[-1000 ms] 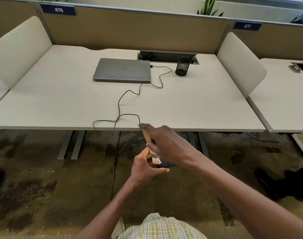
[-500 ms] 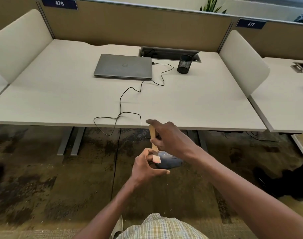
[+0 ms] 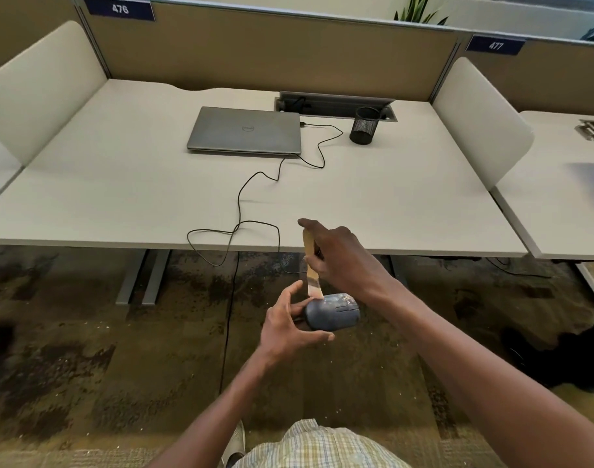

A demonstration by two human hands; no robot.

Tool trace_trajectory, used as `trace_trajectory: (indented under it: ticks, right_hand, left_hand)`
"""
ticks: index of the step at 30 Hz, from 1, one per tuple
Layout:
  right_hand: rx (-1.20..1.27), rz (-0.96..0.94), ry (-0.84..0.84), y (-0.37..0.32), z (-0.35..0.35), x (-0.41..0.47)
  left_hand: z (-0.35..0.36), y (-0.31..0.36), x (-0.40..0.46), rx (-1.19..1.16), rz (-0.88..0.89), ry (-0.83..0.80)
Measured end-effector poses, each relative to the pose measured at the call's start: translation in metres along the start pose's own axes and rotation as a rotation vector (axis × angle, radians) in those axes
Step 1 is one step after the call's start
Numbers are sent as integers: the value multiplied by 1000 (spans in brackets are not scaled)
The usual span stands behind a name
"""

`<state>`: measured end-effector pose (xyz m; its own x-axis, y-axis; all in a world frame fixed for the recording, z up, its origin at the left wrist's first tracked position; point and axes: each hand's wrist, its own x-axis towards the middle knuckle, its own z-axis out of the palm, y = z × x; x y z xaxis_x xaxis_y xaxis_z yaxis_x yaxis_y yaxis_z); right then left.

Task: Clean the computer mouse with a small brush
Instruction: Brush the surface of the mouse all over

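Note:
A dark blue-grey computer mouse is held in the air below the desk's front edge, with my left hand gripping its left end. My right hand holds a small brush with a wooden handle, upright. Its pale bristles touch the mouse's top left. The mouse's black cable runs up over the desk edge to the laptop.
A shut grey laptop lies on the white desk, with a black mesh pen cup to its right. White side dividers flank the desk. Dark stained carpet lies below. A dark shoe is at right.
The mouse has come out from behind my right hand and shows more fully. The brush has tilted upright, its bristles now on the mouse's top.

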<state>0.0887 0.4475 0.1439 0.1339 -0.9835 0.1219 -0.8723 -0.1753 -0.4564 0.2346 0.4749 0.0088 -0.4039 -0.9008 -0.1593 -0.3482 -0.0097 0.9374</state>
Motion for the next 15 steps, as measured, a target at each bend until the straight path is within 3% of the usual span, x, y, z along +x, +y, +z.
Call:
trace_trajectory:
  ticks: [3,9,15]
  right_hand:
    - [84,1,-6,-1,4,0]
    - [16,25,52,12,-5,0]
    - [198,21,44,13,-3,-12]
  left_hand:
    - [-3,1,2,15,14,17]
    - [-4,1,1,-10,4,4]
    - [-9,4,5,-45,-13,12]
